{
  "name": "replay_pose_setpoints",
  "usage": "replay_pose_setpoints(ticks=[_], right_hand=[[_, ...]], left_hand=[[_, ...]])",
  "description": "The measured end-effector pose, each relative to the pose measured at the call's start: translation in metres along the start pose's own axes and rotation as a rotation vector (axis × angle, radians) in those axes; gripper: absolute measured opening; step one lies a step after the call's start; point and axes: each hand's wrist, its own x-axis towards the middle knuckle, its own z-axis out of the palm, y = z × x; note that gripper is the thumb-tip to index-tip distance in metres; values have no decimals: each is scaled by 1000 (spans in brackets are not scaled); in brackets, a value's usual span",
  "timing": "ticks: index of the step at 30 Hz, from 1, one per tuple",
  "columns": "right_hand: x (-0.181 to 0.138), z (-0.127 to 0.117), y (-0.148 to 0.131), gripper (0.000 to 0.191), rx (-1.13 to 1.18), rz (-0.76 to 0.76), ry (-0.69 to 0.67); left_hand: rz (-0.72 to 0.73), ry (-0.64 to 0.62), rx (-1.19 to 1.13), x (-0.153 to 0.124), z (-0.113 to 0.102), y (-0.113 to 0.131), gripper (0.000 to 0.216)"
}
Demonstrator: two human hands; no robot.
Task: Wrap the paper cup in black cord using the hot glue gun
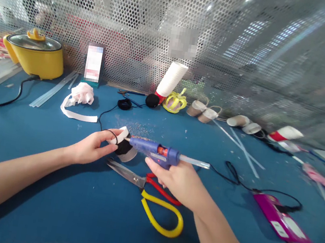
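Observation:
My left hand point(92, 146) grips a small paper cup point(128, 156), tipped on its side and partly wrapped in black yarn. A white band shows at the cup's near end by my fingers. Black yarn point(103, 114) runs from the cup back to a small black bundle point(124, 104). In my right hand point(182, 180) is a blue glue gun point(155, 149), a clear glue stick poking from its rear. The gun's nozzle meets the cup beside my left fingertips. Below both hands lie scissors point(132, 176) with one red and one yellow handle, blades apart.
A yellow electric pot point(40, 57) stands back left, near a pale ribbon heap point(82, 94). Along the mesh wall are a phone point(93, 63), stacked paper cups point(172, 78), a yellow crown-shaped piece point(175, 101) and small handled baskets point(208, 114). A purple power strip point(281, 218) lies right.

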Motion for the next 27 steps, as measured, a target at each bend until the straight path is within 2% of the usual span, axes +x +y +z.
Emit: replay_pose_setpoints(ticks=[5,15,21,24,27], right_hand=[[7,-3,5,26,121,117,-50],[14,-1,10,31,160,110,-44],[24,3,25,20,457,151,-91],[38,4,42,19,549,210,27],[55,5,60,21,456,267,232]], left_hand=[[5,0,-8,0,0,0,20],[12,1,-16,-1,1,1,22],[4,6,-7,0,1,1,22],[19,19,-4,0,1,1,22],[24,45,28,0,1,3,23]])
